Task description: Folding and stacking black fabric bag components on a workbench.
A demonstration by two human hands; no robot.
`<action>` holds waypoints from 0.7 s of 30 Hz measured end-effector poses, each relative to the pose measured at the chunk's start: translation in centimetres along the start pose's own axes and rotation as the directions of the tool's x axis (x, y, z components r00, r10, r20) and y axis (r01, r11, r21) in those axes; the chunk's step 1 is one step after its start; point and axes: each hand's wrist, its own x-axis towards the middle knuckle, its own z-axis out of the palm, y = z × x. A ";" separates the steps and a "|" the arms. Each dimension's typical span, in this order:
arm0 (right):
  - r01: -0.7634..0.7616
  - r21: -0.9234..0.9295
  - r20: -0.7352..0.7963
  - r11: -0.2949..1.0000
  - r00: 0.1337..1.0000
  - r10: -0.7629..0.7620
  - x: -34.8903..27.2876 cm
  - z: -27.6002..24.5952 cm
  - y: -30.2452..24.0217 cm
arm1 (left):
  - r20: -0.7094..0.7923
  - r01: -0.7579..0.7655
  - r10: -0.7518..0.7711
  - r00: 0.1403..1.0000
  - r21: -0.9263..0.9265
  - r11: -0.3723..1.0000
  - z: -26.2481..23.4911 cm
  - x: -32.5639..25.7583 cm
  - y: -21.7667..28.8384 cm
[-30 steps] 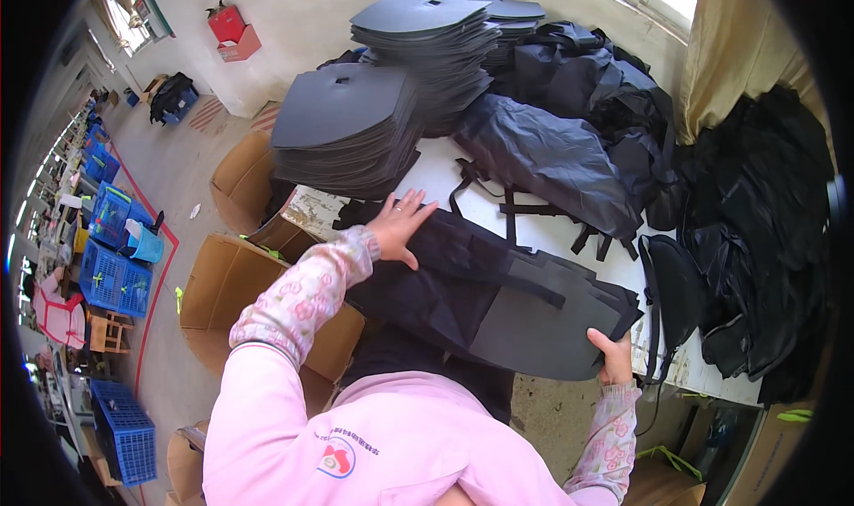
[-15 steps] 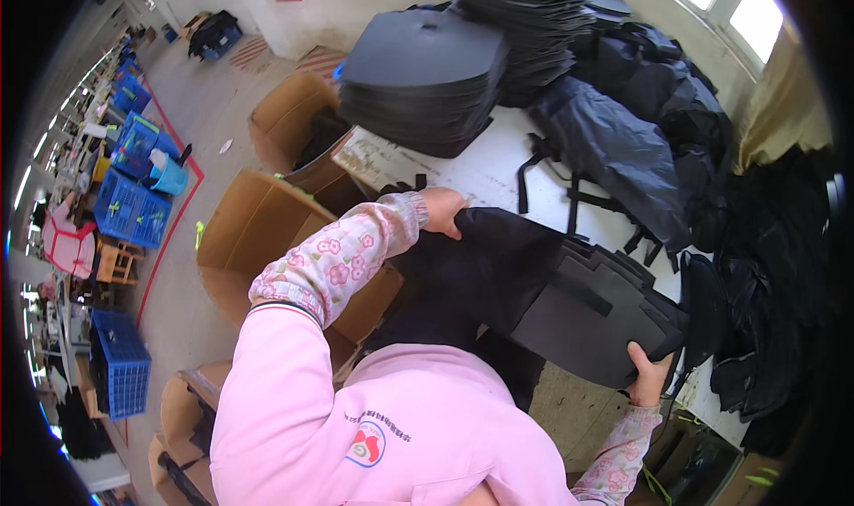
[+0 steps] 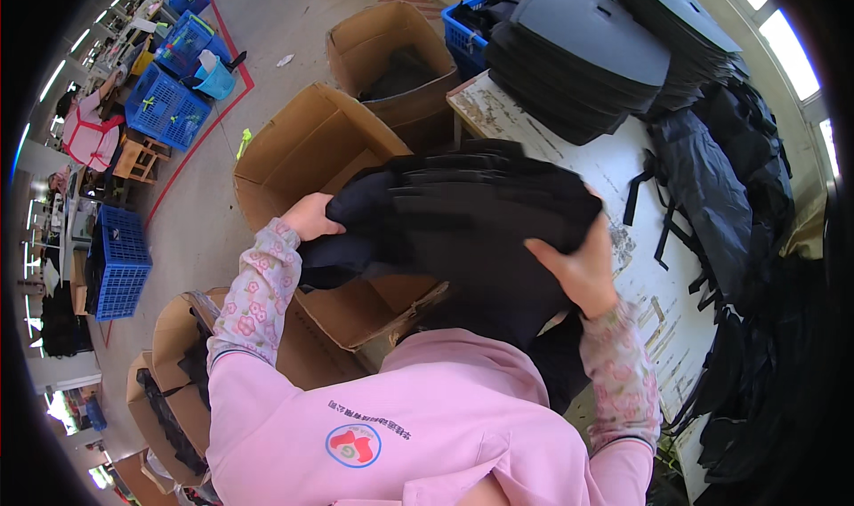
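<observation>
Between my hands is a bundle of black panels (image 3: 480, 203), stacked flat with uneven, blurred far edges and soft black fabric at the left end. My left hand (image 3: 311, 218) is closed on the bundle's left end, thumb on top. At its right end my right hand (image 3: 583, 261) grips it, thumb over the upper face and the other fingers hidden at the edge. The bundle is held in front of my body, partly over an open cardboard box (image 3: 302, 141). I cannot tell whether it touches the box.
A worn white table (image 3: 654, 266) stands to the right, bearing tall stacks of dark grey panels (image 3: 578, 43) and black bags with straps (image 3: 712, 194). Behind the nearer box are another cardboard box (image 3: 382, 43) and a blue crate (image 3: 463, 39). Blue baskets (image 3: 124, 261) and a seated person (image 3: 89, 132) are far left.
Both hands have carried the black bundle leftward, off the table's edge to the cardboard box. My view and body have turned left.
</observation>
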 end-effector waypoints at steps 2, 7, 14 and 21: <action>-0.031 -0.113 0.131 0.993 0.990 0.046 2.7 6.4 1.3 | -0.007 0.111 -0.111 0.994 0.018 0.994 1.5 -0.4 -4.6; -0.026 -0.262 0.356 0.965 0.927 0.122 3.4 20.8 7.4 | 0.160 0.284 -0.273 0.949 -0.051 0.957 9.0 1.2 -14.7; -0.256 -0.388 0.496 0.886 0.752 0.434 0.7 26.8 16.0 | 0.365 0.506 -0.568 0.737 0.258 0.823 17.5 4.2 -19.7; -0.130 -0.625 0.504 0.770 0.686 0.525 -0.7 26.2 21.8 | 0.235 0.556 -0.706 0.668 0.472 0.684 26.0 5.6 -20.6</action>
